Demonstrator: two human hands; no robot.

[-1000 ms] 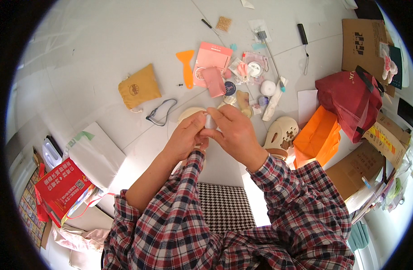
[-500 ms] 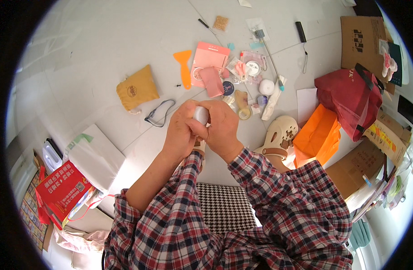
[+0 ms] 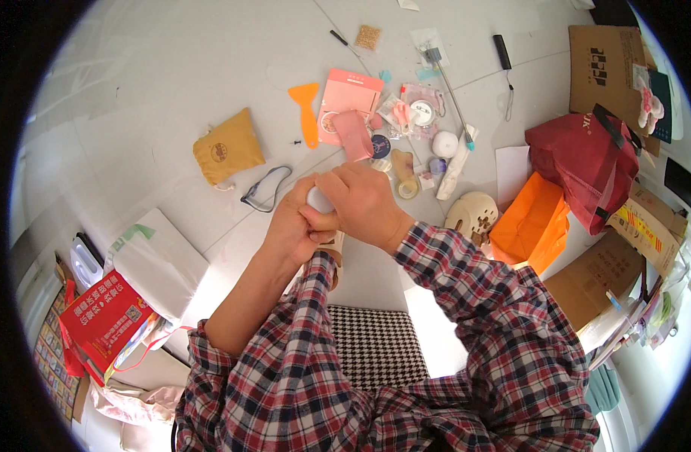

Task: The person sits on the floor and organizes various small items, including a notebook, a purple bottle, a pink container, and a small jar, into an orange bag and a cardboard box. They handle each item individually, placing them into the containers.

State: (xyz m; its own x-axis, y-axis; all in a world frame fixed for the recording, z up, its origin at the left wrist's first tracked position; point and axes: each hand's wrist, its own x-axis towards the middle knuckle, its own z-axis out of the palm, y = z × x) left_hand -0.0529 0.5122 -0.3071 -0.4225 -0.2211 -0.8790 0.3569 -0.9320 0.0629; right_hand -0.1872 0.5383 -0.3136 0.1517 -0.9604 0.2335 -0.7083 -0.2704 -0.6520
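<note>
1. The left hand [image 3: 289, 230] is curled closed around a small white piece [image 3: 319, 200], its fingers hidden beneath.
2. The right hand [image 3: 366, 205] is closed on the same piece from the other side, pressed against the left hand, a finger or thumb lying just below the piece.
3. The white piece sits between the two hands, above the floor [image 3: 165, 98]; only its rounded top shows, so its full shape cannot be told.
4. Beyond the hands, a dark strap [image 3: 247, 196] lies in a loop at left, near a mustard pouch [image 3: 232, 148].
5. Ahead, a pink pouch [image 3: 353, 135] overlaps a pink card [image 3: 344, 90], with an orange scraper [image 3: 308, 113] just to its left.
6. Right of these lie a tape roll [image 3: 408, 197], a white round thing [image 3: 445, 143] and a thin rod [image 3: 452, 92].
7. Farther ahead are a packet of grains [image 3: 367, 37] and a black handle [image 3: 501, 53] with a cord.
8. At right, a cream clog [image 3: 470, 209] is beside an orange bag [image 3: 530, 226], with a dark red bag [image 3: 583, 158] next to that.
9. A cardboard box [image 3: 603, 68] stands at far right; a red package [image 3: 104, 320] is at far left.
</note>
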